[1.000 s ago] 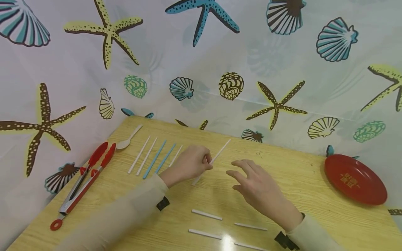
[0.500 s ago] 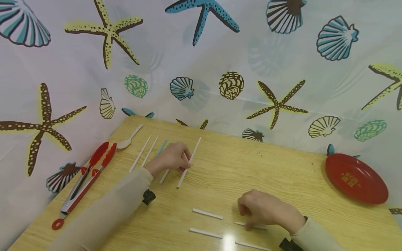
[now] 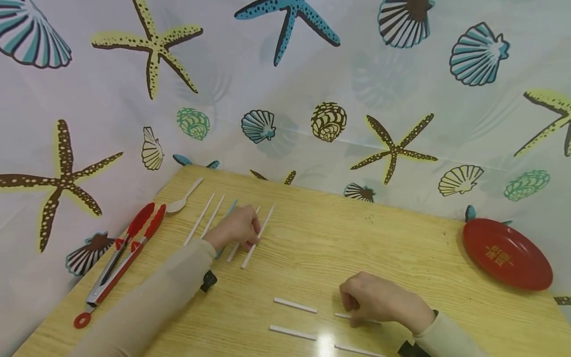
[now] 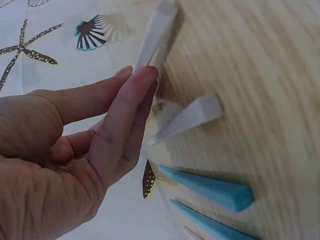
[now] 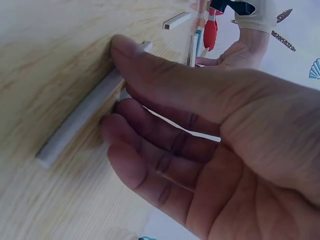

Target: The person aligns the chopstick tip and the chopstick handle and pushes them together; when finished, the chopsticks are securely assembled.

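In the head view my left hand (image 3: 236, 228) pinches a white chopstick (image 3: 267, 216) at the right end of a slanted row. The left wrist view shows thumb and fingers on its shaft, close over the table. Beside it lie another white chopstick (image 4: 195, 116) and a blue chopstick (image 4: 210, 187); more white chopsticks (image 3: 199, 218) lie farther left, partly hidden by the sleeve. Near the front, my right hand (image 3: 379, 300) pinches a short white stick (image 5: 80, 115), thumb on one side and curled fingers on the other. That stick lies along the tabletop.
Short white sticks (image 3: 294, 305) lie left of the right hand, and another short stick (image 3: 357, 350) below it. Red-tipped tongs (image 3: 120, 267) and a white spoon (image 3: 178, 203) are at left. A red oval plate (image 3: 508, 255) stands at the right against the patterned cloth (image 3: 303, 158).
My left hand has moved left with the white chopstick, bringing it alongside the row. My right hand has come down toward the front and taken hold of a short white stick.
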Available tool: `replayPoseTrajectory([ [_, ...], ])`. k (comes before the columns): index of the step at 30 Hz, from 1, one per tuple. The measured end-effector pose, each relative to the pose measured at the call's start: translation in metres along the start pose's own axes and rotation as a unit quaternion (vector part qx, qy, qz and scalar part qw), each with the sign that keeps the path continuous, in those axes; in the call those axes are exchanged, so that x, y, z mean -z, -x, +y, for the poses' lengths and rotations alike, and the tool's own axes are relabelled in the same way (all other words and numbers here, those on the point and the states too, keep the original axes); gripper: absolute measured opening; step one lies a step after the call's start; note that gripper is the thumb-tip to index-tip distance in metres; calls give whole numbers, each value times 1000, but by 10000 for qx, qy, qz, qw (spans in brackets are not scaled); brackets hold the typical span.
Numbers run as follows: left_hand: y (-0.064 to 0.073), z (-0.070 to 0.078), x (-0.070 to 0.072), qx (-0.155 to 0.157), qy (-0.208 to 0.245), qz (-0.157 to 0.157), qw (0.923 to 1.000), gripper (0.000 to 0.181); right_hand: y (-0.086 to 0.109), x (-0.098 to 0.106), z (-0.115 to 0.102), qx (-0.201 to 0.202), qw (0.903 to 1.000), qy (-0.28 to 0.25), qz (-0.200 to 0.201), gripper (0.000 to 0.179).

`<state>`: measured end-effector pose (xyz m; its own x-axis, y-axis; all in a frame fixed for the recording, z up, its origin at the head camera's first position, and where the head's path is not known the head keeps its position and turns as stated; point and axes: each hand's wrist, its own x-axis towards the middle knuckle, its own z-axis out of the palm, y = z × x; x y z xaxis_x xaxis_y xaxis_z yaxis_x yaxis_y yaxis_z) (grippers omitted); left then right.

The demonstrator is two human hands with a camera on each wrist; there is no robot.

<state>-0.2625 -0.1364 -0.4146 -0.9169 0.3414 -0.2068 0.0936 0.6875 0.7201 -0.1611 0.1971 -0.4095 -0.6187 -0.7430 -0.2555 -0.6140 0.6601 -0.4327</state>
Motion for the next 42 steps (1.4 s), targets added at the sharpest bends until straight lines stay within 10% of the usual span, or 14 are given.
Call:
replayPoseTrajectory([
  [30, 0, 4, 1, 38, -442, 205, 9988, 16, 4, -1, 5, 236, 9996, -91, 82, 26],
  [37, 13, 31, -13, -1116, -1343, 266, 9843, 25, 6, -2, 3, 160, 9999, 41, 40, 23],
  [42, 34, 48, -50, -2029, -1322, -502, 9689, 22, 7, -2, -1, -17, 10000, 39, -55, 19],
])
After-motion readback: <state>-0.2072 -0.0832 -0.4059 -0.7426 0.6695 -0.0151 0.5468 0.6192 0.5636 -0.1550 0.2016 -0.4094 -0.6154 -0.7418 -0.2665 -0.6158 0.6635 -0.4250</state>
